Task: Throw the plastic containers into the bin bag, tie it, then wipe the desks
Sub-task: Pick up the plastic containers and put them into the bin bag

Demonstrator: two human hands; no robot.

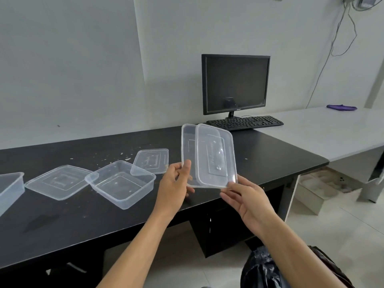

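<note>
Crumbs speckle the black desk (259,154), where an open tub (120,183), loose lids (58,181) and another tub (10,188) at far left wait. Binning looks barely begun; tying and wiping remain. The left hand (176,179) and right hand (249,202) pinch two overlapped clear pieces (216,154), raised over the desk's near edge. The bin bag (261,269) sits below the right forearm.
</note>
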